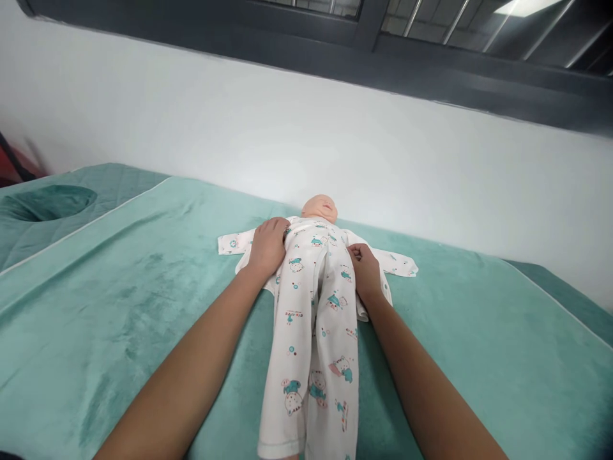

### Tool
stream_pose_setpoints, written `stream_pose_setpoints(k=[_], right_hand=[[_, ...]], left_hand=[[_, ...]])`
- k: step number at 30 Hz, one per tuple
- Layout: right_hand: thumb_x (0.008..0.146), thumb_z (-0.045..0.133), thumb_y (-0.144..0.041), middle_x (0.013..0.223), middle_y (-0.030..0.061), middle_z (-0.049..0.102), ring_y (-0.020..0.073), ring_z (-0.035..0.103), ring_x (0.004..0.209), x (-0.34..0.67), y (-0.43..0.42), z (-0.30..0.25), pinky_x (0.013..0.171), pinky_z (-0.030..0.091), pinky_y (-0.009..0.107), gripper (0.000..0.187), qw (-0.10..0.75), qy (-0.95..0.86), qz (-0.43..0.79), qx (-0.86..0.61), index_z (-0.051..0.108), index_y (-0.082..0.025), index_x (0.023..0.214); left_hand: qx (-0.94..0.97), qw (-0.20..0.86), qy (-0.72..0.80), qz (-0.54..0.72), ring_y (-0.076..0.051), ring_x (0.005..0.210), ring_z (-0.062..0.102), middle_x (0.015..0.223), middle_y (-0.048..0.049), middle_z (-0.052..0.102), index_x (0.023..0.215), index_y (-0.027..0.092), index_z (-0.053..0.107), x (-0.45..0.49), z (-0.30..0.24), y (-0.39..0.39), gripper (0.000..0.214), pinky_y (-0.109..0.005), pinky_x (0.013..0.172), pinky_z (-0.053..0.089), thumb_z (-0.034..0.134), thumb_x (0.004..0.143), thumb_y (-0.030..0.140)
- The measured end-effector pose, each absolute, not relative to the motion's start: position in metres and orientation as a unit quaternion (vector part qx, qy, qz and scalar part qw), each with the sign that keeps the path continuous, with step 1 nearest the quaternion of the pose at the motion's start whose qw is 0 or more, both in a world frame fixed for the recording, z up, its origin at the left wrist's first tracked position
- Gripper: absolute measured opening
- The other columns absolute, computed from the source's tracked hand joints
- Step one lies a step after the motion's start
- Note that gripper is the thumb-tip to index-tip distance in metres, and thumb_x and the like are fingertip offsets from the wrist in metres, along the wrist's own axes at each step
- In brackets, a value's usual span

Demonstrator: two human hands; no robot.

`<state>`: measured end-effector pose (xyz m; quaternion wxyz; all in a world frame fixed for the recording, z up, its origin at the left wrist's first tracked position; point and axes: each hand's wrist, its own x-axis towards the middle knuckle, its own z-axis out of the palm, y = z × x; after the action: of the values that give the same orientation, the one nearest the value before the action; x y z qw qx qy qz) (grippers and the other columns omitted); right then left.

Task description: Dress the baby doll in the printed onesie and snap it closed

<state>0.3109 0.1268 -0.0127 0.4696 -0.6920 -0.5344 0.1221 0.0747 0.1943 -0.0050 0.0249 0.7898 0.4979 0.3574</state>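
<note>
A baby doll lies on its back on a teal blanket, head toward the wall. It wears a white romper printed with small animals, legs stretching toward me and sleeves spread flat. My left hand rests curled on the romper's left chest edge and grips the cloth. At the opposite side of the torso, my right hand has its fingers closed on the romper's fabric.
A white wall rises just behind the doll's head, with a dark window frame above it. A quilted green cover with a dark round hollow lies at the far left.
</note>
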Motion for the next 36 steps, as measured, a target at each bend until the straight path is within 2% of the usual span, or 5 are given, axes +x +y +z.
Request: stream_pose_setpoints(k=[8, 17, 21, 27, 36], right_hand=[[0.074, 0.051, -0.016, 0.105, 0.0078, 0.068, 0.0271, 0.057, 0.099, 0.321, 0.087, -0.014, 0.085, 0.047, 0.040, 0.023, 0.299, -0.740, 0.085, -0.597, 0.069, -0.023, 0.087], [0.084, 0.057, -0.024, 0.122, 0.0047, 0.066, 0.0295, 0.055, 0.118, 0.306, 0.035, 0.000, 0.101, 0.046, 0.048, 0.033, 0.231, -0.841, 0.125, -0.473, 0.071, -0.032, 0.112], [0.081, 0.061, -0.028, 0.129, 0.0080, 0.062, 0.0332, 0.057, 0.118, 0.295, 0.029, -0.004, 0.099, 0.048, 0.051, 0.047, 0.251, -0.808, 0.119, -0.520, 0.062, -0.031, 0.128], [0.082, 0.056, -0.028, 0.125, 0.0086, 0.065, 0.0338, 0.060, 0.113, 0.287, 0.034, -0.006, 0.096, 0.050, 0.051, 0.038, 0.273, -0.772, 0.114, -0.563, 0.069, -0.028, 0.118], [0.077, 0.066, -0.037, 0.114, 0.0112, 0.070, 0.0344, 0.065, 0.102, 0.306, 0.018, -0.007, 0.087, 0.055, 0.049, 0.038, 0.326, -0.741, 0.213, -0.547, 0.070, -0.022, 0.112]], left_hand=[[0.815, -0.036, 0.517, 0.257, -0.033, 0.110, 0.044, 0.108, -0.0157, 0.060, 0.093, 0.019, 0.065, 0.065, 0.000, 0.145, 0.022, -0.048, 0.088, 0.038, 0.044, 0.088, 0.013], [0.891, 0.101, 0.369, 0.246, -0.027, 0.104, 0.055, 0.094, -0.0094, 0.067, 0.086, 0.024, 0.072, 0.046, -0.008, 0.104, 0.019, -0.043, 0.089, 0.042, 0.053, 0.083, 0.019], [0.904, 0.141, 0.316, 0.250, -0.026, 0.107, 0.058, 0.103, -0.0077, 0.070, 0.100, 0.026, 0.071, 0.048, -0.010, 0.103, 0.024, -0.041, 0.095, 0.043, 0.056, 0.083, 0.021], [0.901, 0.132, 0.331, 0.248, -0.028, 0.119, 0.051, 0.119, -0.0068, 0.066, 0.115, 0.028, 0.066, 0.051, -0.011, 0.103, 0.033, -0.041, 0.102, 0.038, 0.060, 0.082, 0.025], [0.902, 0.062, 0.368, 0.218, -0.023, 0.098, 0.056, 0.101, -0.0075, 0.067, 0.096, 0.021, 0.070, 0.049, -0.012, 0.099, 0.019, -0.036, 0.083, 0.042, 0.055, 0.085, 0.017]])
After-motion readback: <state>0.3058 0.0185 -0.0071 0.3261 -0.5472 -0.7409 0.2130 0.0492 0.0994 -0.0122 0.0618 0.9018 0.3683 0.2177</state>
